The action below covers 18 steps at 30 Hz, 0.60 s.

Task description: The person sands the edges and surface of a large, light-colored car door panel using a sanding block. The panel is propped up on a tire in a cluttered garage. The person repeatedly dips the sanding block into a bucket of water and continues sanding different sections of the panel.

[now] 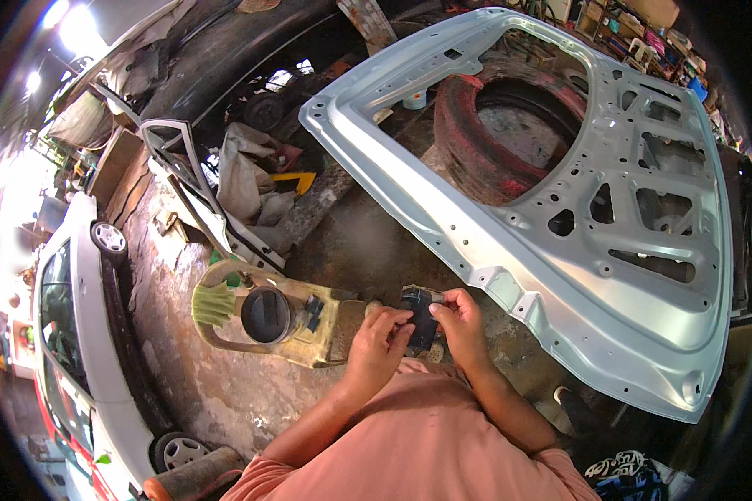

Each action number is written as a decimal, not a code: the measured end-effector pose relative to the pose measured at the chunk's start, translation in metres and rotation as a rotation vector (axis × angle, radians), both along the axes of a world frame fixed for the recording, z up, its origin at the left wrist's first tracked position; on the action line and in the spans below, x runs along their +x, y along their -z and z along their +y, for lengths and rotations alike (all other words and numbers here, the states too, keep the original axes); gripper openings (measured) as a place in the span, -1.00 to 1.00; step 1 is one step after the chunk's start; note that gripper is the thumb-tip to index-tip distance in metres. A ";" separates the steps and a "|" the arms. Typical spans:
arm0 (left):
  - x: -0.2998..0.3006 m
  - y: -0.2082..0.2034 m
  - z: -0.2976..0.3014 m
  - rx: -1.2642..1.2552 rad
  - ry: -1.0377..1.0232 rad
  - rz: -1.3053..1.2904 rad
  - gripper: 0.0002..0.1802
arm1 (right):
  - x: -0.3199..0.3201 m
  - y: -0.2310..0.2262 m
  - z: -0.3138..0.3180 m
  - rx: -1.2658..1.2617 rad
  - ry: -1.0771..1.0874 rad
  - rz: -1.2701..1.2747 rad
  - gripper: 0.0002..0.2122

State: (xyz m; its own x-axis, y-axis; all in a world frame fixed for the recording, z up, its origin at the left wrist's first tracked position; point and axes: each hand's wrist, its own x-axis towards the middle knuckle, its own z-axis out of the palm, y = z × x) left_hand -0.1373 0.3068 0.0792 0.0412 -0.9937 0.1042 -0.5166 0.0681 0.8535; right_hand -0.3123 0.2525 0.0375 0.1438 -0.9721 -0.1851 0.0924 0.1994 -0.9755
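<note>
Both of my hands meet in front of my chest on a small dark block wrapped in dark sheet material. My left hand pinches its left side with fingers and thumb. My right hand grips its right side and top edge. Just left of my hands lies a yellowish car body part with a round dark opening. A large silver-grey car door shell lies flat to the right, its near edge close to my right hand.
A red-painted tyre sits under the door shell's window opening. A white car stands at the left. A white door frame, rags and scrap lie on the stained concrete floor. A dark car body is at the back.
</note>
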 end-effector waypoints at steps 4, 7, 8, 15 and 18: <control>-0.009 0.004 0.006 -0.032 -0.033 -0.026 -0.65 | 0.001 -0.006 0.001 0.135 0.015 -0.091 -0.90; -0.008 0.002 0.003 -0.100 -0.038 -0.149 -0.60 | 0.003 -0.011 0.002 0.201 0.030 -0.231 -0.89; -0.008 0.000 0.001 -0.108 -0.035 -0.165 -0.58 | 0.004 -0.013 0.002 0.221 0.036 -0.295 -0.89; -0.012 0.008 0.001 -0.160 -0.126 -0.178 -0.53 | 0.010 -0.020 0.008 0.208 -0.063 -0.372 -0.87; -0.009 0.007 -0.002 -0.122 -0.120 -0.223 -0.56 | 0.009 -0.027 0.009 0.099 -0.147 -0.253 -0.83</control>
